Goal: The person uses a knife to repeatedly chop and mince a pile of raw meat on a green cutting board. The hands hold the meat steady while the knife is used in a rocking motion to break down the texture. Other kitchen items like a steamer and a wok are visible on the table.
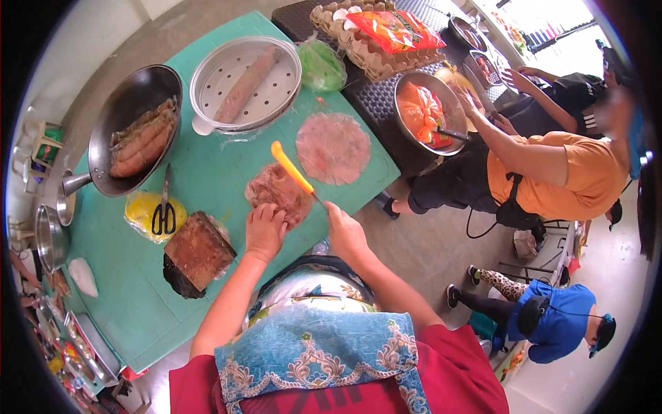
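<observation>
My left hand point(266, 230) presses on the near side of a lump of raw meat point(266, 186) at the table's edge. My right hand point(345, 233) grips the metal part of a knife point(292, 166), whose yellow handle points away over the meat. How much of the blade lies inside my fingers is hidden. Beyond the meat, a flat pink round of meat point(333, 147) lies on the green table point(119, 305). Left of my left hand sit a wooden block point(200, 251) and black-handled scissors point(164, 207) on a yellow plastic bag point(137, 207).
A wok point(139, 93) holds meat rolls; a perforated steamer pan point(217, 77) holds a film-wrapped roll point(248, 85). Near them lies a green plastic bag point(321, 64). On a dark table are egg trays point(362, 52) and a metal bowl point(460, 111). Co-workers point(553, 171) stand at right.
</observation>
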The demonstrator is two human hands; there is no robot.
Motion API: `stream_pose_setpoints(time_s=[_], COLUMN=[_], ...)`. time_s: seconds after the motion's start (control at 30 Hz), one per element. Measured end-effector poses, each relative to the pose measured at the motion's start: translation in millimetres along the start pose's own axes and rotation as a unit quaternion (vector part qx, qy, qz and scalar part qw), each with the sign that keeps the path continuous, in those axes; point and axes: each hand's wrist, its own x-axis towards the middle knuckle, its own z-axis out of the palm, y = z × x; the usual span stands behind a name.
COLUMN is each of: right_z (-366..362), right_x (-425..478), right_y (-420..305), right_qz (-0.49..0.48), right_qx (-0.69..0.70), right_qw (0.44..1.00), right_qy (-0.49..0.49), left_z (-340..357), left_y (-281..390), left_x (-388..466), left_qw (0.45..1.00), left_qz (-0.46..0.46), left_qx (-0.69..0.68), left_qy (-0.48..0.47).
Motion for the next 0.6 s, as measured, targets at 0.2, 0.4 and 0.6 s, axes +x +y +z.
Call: stream_pose_setpoints(time_s=[0.2, 0.4, 0.6], right_z=[-1, 0, 4], right_x=[-1, -10, -37], right_y=[-1, 2, 4], right_qz=[0.051, 0.040, 0.020], right_qx=[-0.058, -0.027, 0.017], right_qw=[0.994, 0.998, 0.996], right_qy=[-0.076, -0.029, 0.082], left_z=[0, -2, -4], left_y=[-4, -6, -7], left_x=[2, 0, 0], left_qw=[1.000, 1.000, 0.999], left_qz=[0.016, 0.026, 0.036], left_qx=[-0.001, -0.002, 0.016], left_qy=[0.001, -0.014, -0.030])
